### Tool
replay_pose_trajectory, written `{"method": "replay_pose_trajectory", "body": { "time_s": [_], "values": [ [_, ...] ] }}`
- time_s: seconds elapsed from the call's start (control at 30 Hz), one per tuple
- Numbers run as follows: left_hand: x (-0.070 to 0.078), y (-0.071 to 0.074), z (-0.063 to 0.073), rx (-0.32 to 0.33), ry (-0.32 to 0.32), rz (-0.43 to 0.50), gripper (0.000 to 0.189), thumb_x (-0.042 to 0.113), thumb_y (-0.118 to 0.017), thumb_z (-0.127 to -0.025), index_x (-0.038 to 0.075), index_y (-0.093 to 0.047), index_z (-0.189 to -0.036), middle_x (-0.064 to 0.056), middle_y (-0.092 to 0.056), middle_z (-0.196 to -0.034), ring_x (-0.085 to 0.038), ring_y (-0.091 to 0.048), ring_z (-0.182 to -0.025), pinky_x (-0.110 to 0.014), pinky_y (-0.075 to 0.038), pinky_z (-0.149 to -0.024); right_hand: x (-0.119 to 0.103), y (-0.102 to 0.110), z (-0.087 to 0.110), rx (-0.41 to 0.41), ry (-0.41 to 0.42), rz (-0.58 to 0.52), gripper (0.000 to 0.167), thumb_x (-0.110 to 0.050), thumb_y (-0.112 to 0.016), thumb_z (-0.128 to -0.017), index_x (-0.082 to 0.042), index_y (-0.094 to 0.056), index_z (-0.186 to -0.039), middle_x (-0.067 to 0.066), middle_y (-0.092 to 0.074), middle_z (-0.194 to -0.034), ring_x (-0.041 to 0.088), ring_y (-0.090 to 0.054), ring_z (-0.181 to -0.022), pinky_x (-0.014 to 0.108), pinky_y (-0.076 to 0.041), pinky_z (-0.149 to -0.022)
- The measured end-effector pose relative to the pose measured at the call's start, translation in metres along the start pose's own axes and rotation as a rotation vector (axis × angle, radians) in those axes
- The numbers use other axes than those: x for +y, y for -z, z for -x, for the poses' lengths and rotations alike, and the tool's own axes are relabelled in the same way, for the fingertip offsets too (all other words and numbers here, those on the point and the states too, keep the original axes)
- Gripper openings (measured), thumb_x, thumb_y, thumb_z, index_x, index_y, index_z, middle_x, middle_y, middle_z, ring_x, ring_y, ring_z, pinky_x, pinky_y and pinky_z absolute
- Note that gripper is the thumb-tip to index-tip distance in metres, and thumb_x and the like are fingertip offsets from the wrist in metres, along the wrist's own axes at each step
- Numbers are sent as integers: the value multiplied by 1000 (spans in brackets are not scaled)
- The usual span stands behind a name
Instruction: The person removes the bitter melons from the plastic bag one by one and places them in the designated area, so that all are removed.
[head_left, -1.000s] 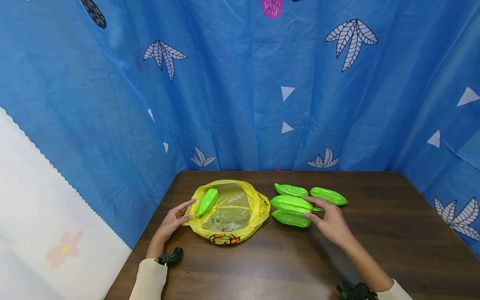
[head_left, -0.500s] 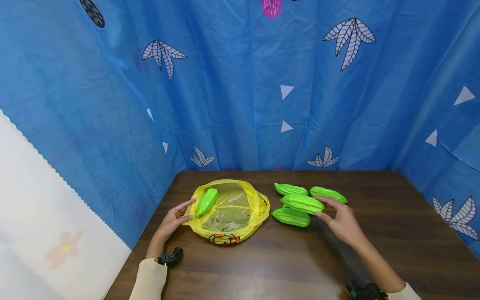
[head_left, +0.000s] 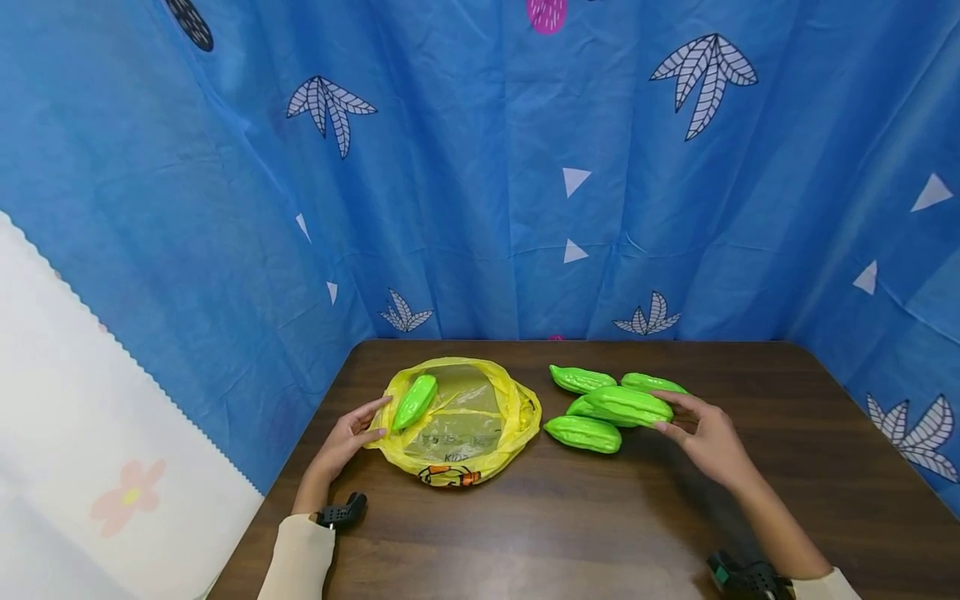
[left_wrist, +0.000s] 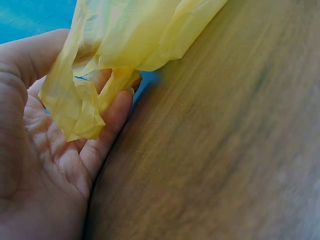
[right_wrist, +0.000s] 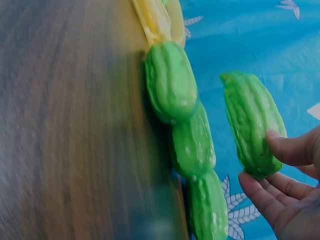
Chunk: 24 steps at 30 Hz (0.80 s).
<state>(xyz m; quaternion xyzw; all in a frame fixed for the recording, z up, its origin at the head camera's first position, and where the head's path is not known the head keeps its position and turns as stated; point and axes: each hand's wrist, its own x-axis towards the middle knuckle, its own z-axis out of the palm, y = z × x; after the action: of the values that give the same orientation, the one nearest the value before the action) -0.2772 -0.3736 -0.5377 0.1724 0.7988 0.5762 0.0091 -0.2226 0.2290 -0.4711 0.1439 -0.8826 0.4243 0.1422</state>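
My left hand [head_left: 348,435] pinches the left rim of a yellow plastic bag [head_left: 501,460]; in the left wrist view the thumb and fingers curl round its gathered film [left_wrist: 82,112]. The bag lies mouth open, with one bright green bitter melon [head_left: 414,403] inside at its left side. On the right, my right hand [head_left: 703,435] grips another bitter melon [head_left: 627,405] by its right end. The right wrist view shows that held bitter melon [right_wrist: 252,122] raised off the tabletop, thumb on one side and fingers on the other.
Several more bitter melons lie under and around the held one: one in front [head_left: 583,434], one at the back left [head_left: 581,380], one at the back right [head_left: 651,382]. The dark wooden table [head_left: 525,533] ends at a blue patterned curtain [head_left: 480,200].
My right hand has moved right with the bitter melon, away from the bag and over the others, uncovering more of the front one. My left hand stays at the bag's rim.
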Motion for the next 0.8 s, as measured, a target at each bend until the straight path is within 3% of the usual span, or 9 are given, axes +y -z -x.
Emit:
{"method": "replay_pose_trajectory", "body": {
  "time_s": [0.33, 0.5, 0.8],
  "values": [
    [1, 0, -1, -4, 1, 0, 59, 12, -68, -98, 8, -47, -153, -15, -38, -159, -35, -27, -149, -12, -35, -103, 8, 16, 1, -17, -18, 3, 45, -3, -72, -93, -1, -62, -137, 24, -67, -120, 10, -68, -95, 20, -56, -73],
    [1, 0, -1, -3, 3, 0, 59, 11, -67, -97, 6, -46, -152, -17, -38, -159, -36, -28, -148, -12, -37, -102, 14, 24, 2, -30, -26, 24, 46, -4, -73, -93, -2, -62, -137, 25, -66, -121, 5, -66, -93, 21, -56, -73],
    [0, 0, -1, -8, 7, 4, 60, 11, -67, -98, 7, -45, -153, -17, -37, -160, -21, -34, -146, -14, -41, -102, 26, 38, 5, -67, -21, 23, 46, -8, -72, -94, -2, -61, -139, 27, -63, -128, 4, -66, -95, 19, -55, -74]
  ]
}}
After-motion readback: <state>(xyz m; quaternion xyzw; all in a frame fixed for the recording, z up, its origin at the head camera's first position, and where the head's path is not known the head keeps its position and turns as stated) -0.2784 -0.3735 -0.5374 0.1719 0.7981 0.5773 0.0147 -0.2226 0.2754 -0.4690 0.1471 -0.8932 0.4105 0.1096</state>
